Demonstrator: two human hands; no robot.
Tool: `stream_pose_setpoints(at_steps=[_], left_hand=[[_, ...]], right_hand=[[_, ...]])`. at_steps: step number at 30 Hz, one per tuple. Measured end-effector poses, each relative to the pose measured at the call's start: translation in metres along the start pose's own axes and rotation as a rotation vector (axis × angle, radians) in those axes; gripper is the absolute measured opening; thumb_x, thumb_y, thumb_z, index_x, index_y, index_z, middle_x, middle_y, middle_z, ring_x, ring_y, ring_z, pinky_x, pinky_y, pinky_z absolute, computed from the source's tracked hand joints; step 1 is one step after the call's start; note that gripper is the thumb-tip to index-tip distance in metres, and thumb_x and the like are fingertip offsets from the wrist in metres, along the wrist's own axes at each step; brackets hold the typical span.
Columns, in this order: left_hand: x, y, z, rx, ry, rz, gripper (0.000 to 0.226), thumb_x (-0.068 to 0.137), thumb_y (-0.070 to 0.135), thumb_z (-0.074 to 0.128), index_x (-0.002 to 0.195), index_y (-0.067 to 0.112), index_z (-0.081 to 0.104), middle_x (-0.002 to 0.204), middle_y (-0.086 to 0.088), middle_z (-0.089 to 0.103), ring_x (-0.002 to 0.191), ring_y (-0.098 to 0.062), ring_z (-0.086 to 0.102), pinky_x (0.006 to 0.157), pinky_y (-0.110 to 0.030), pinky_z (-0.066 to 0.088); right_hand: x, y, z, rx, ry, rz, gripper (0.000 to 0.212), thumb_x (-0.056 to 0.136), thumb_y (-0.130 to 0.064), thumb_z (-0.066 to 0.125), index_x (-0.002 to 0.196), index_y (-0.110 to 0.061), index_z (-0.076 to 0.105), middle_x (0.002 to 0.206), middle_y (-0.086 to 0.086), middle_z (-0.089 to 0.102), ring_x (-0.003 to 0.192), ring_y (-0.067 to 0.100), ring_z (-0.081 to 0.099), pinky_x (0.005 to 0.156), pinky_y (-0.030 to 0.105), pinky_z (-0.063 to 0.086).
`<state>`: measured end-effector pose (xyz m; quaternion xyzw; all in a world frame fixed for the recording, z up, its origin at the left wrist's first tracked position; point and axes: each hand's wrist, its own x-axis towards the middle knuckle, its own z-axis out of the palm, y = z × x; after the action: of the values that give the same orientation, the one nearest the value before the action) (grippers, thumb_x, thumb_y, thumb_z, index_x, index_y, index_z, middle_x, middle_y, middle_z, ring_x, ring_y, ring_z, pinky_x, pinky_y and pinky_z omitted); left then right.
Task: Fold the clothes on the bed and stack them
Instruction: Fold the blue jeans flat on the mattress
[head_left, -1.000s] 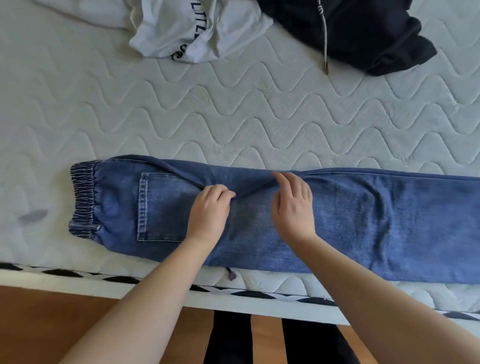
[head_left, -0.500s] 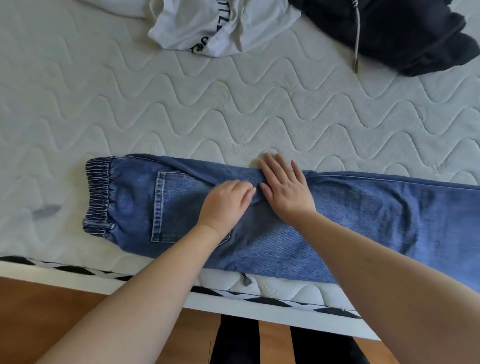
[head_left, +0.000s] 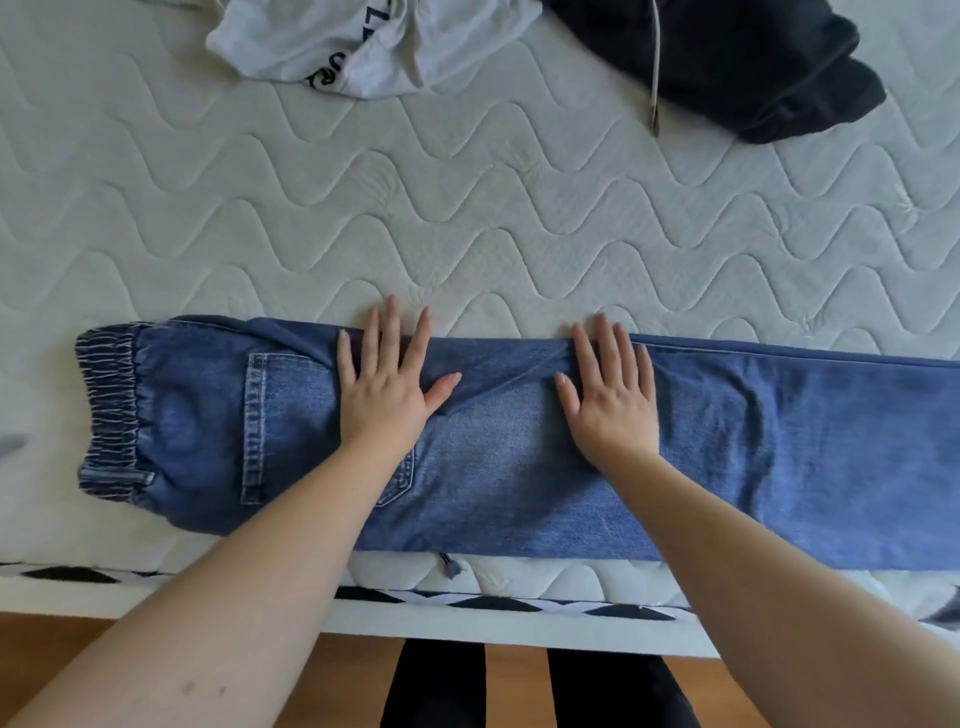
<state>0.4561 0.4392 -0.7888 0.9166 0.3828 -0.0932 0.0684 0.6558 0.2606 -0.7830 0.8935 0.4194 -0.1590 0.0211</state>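
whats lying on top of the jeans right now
Both hands, pressed flat with fingers spread: the left hand beside the back pocket, the right hand further along the jeans. Denim beneath the palms is covered, so creases there can't be seen.

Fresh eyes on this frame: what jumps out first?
The blue jeans stretched lengthwise along the mattress's near edge, waistband to the left, with the left hand and right hand pressed flat on them. Behind, a crumpled white shirt and a black hoodie lie unfolded.

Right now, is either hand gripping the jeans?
No, the left hand and right hand both lie flat with straight fingers on the blue jeans.
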Motion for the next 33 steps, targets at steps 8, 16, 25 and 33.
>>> stream_pose_setpoints(at_steps=[8, 16, 25, 33], left_hand=[[-0.018, -0.003, -0.006, 0.035, -0.03, -0.078, 0.079, 0.091, 0.072, 0.018, 0.157, 0.031, 0.003, 0.164, -0.016, 0.001, 0.15, -0.037, 0.006, 0.117, -0.06, 0.003], [-0.036, 0.03, -0.023, -0.015, 0.027, 0.268, 0.074, 0.084, 0.0, 0.041, 0.154, 0.021, 0.028, 0.161, -0.012, 0.024, 0.146, -0.03, 0.029, 0.115, -0.052, 0.028], [-0.069, 0.038, -0.023, -0.078, -0.091, 0.183, 0.063, 0.086, 0.005, 0.04, 0.149, 0.006, 0.037, 0.158, -0.012, 0.029, 0.145, -0.027, 0.031, 0.117, -0.044, 0.031], [-0.073, 0.018, -0.034, -0.19, -0.126, 0.222, 0.06, 0.087, 0.008, 0.037, 0.147, 0.011, 0.042, 0.156, -0.005, 0.036, 0.144, -0.021, 0.034, 0.119, -0.04, 0.019]], right_hand=[[-0.014, 0.06, -0.013, -0.005, -0.063, 0.116, 0.071, 0.096, -0.065, 0.01, 0.156, -0.03, -0.001, 0.165, -0.004, -0.004, 0.151, 0.013, -0.007, 0.12, 0.032, -0.012], [-0.021, 0.042, -0.025, 0.095, -0.013, 0.159, 0.065, 0.101, -0.048, 0.027, 0.157, -0.022, 0.007, 0.165, 0.0, 0.003, 0.152, 0.015, -0.003, 0.123, 0.04, -0.002], [-0.038, -0.089, -0.047, 0.606, -0.042, -0.234, 0.048, 0.105, -0.02, 0.035, 0.152, -0.01, 0.03, 0.159, 0.003, 0.028, 0.149, 0.016, 0.019, 0.122, 0.031, 0.014], [-0.029, -0.113, -0.051, 1.465, -0.373, 0.395, 0.045, 0.095, 0.002, 0.041, 0.129, -0.021, 0.059, 0.129, -0.008, 0.063, 0.12, 0.002, 0.055, 0.096, 0.013, 0.043]])
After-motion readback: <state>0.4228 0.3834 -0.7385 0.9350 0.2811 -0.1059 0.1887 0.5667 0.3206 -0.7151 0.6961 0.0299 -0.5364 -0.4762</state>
